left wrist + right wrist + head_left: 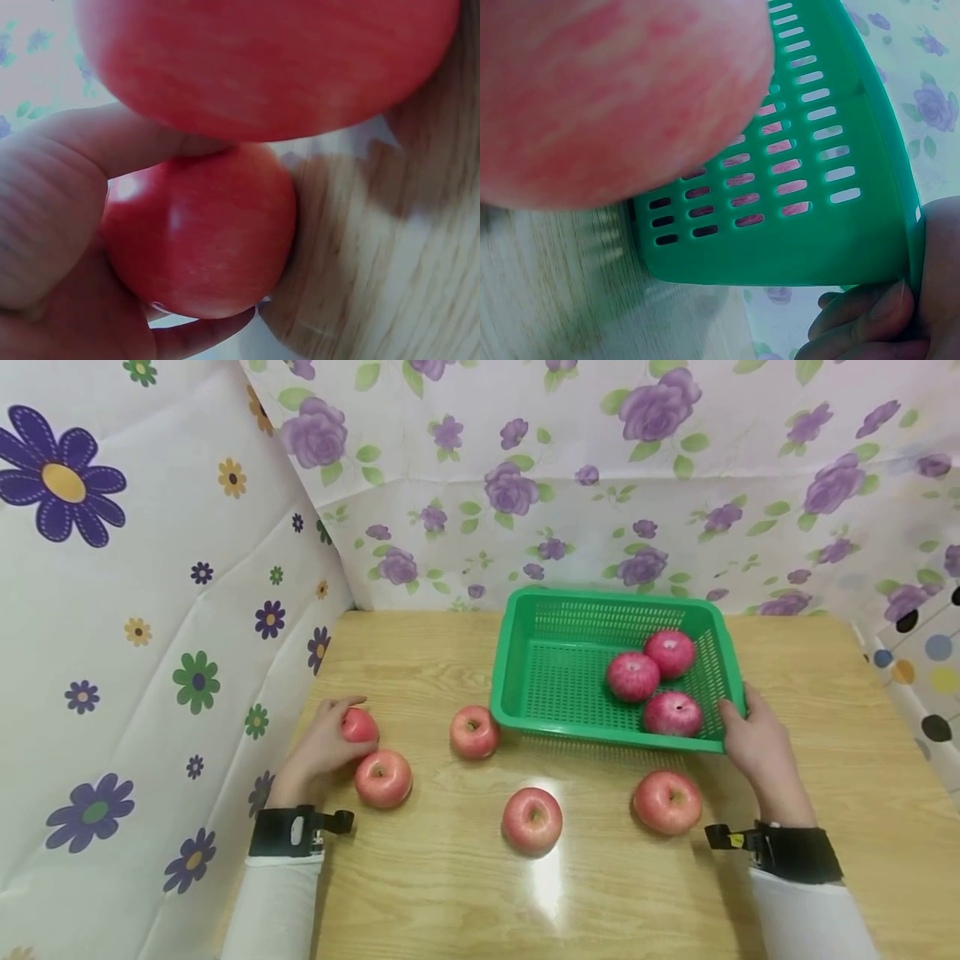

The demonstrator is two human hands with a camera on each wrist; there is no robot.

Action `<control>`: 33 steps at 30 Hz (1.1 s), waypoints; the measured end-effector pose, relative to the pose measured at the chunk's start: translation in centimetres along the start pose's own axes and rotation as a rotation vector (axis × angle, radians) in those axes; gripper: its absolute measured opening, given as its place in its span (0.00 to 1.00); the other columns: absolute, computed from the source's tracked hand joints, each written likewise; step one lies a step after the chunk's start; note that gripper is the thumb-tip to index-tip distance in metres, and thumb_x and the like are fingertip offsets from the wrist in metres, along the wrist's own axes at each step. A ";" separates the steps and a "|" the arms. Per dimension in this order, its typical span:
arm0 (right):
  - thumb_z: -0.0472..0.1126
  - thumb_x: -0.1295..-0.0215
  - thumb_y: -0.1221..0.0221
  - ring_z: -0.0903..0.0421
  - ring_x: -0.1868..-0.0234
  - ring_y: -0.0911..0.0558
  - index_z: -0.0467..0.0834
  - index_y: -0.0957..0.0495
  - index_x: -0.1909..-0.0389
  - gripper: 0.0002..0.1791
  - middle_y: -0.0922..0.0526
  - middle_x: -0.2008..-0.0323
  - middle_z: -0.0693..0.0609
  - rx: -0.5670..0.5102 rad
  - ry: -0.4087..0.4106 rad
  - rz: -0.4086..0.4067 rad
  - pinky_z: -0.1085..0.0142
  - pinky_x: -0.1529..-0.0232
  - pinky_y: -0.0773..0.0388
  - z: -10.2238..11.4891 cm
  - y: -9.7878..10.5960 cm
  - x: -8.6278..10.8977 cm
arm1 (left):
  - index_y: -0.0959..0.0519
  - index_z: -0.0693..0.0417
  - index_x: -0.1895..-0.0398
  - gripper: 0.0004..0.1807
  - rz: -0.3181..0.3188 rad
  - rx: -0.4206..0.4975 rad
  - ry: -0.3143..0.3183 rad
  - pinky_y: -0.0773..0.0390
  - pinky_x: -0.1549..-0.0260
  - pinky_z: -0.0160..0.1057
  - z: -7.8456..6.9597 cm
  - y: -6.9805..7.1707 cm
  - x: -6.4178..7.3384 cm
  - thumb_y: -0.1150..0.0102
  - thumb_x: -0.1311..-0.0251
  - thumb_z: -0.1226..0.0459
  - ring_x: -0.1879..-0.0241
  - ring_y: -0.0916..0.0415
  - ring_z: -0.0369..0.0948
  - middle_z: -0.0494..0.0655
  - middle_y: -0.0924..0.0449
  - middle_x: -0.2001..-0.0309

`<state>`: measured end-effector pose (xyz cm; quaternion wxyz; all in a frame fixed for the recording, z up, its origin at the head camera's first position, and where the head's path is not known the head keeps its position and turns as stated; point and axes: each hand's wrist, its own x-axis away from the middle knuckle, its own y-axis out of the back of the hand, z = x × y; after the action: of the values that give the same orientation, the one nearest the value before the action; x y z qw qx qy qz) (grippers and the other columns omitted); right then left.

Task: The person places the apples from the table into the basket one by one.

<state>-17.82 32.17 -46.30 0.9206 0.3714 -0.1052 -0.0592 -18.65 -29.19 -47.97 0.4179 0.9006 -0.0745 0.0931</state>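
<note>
My left hand [327, 739] grips a red apple [202, 232] at the table's left side, thumb on one side and fingers curled round the other. Right beside it lies another apple [383, 778], which looms large in the left wrist view. My right hand [759, 745] holds the near right corner of a green plastic basket [570, 731], thumb over the rim and fingers curled beneath it. Inside the basket, toward its right end, sit three darker red, round fruits [633, 677]. An apple [615, 97] fills much of the right wrist view in front of the basket's slotted wall.
On the wooden table [450, 877], one apple [475, 732] lies close to the basket's left front corner. Another apple [532, 821] is near the middle front, and one [667, 802] lies before the basket's right part. Flowered cloth [450, 527] hangs behind the table and along its left side.
</note>
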 end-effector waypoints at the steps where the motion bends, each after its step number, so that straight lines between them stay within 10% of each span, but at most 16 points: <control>1: 0.61 0.22 0.68 0.31 0.43 0.33 0.45 0.60 0.20 0.38 0.37 0.36 0.25 -0.001 0.000 0.000 0.33 0.50 0.32 0.0 -0.1 0.0 | 0.42 0.48 0.25 0.48 -0.005 0.007 0.005 0.28 0.46 0.64 0.0 0.0 0.1 0.27 0.49 0.56 0.43 0.35 0.60 0.63 0.44 0.36; 33: 0.61 0.22 0.69 0.32 0.45 0.32 0.45 0.58 0.20 0.38 0.35 0.37 0.26 0.021 -0.011 -0.010 0.36 0.54 0.30 -0.1 -0.2 0.0 | 0.40 0.58 0.30 0.44 -0.200 0.111 -0.055 0.25 0.47 0.61 -1.6 0.8 0.5 0.28 0.49 0.60 0.43 0.33 0.56 0.62 0.37 0.37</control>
<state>-17.79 32.07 -46.53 0.9158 0.3811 -0.1092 -0.0649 -18.50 -28.49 -46.25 0.3725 0.9275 0.0095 0.0303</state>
